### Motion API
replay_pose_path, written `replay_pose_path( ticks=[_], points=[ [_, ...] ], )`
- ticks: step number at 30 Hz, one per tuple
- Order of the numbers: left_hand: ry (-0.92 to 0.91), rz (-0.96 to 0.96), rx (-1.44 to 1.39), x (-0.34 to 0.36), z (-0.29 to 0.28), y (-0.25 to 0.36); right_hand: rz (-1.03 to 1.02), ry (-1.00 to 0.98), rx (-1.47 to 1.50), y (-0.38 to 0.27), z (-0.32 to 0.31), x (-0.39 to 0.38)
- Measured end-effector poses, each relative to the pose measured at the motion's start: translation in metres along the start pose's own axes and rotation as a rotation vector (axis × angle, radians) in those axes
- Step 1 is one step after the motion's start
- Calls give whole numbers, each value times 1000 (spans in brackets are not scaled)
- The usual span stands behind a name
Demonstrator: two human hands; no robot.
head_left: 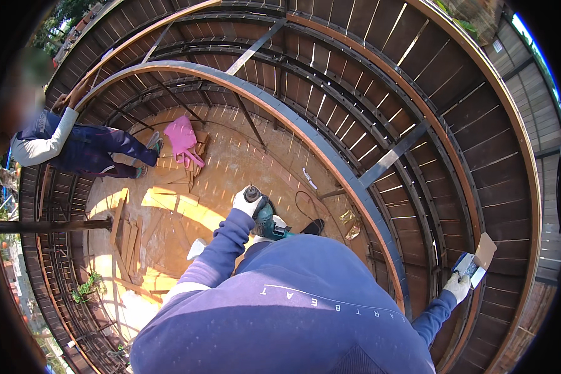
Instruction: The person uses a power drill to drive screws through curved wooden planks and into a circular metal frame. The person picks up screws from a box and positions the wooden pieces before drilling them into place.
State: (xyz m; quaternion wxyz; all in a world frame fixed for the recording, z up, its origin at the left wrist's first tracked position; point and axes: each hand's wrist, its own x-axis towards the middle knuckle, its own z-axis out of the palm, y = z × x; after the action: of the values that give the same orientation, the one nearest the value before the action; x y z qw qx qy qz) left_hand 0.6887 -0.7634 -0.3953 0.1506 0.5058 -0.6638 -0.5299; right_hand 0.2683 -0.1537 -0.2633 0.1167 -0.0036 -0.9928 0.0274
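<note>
My gloved left hand [245, 203] grips a teal and black cordless drill [267, 223] held below me, its dark chuck pointing toward the top of the picture. My gloved right hand [459, 284] is out at the right, closed on a small open box [470, 267] with a blue inside, full of small metal pieces that look like fasteners, its brown cardboard flap raised. The box is over the dark slatted tier of the curved wooden structure, beside a rust-coloured curved rail [470, 206]. My blue sleeves and body fill the lower middle.
A co-worker [96, 143] stands at left, hands on a curved rail [305, 124]. A pink bag [179, 140] lies on planks [168, 194] on the dusty floor [230, 168]. A dark post [50, 227] crosses at left. Curved slatted tiers surround us, with grey braces [393, 156].
</note>
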Motion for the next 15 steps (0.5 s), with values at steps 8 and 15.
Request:
replay_pose_path(
  ticks=[8,15],
  points=[
    [-73,106,213,-20,-15,5,-270,91,513,-142,7,-11],
    [-172,145,326,-37,-65,-16,-651,-59,770,-308,-19,-65]
  ],
)
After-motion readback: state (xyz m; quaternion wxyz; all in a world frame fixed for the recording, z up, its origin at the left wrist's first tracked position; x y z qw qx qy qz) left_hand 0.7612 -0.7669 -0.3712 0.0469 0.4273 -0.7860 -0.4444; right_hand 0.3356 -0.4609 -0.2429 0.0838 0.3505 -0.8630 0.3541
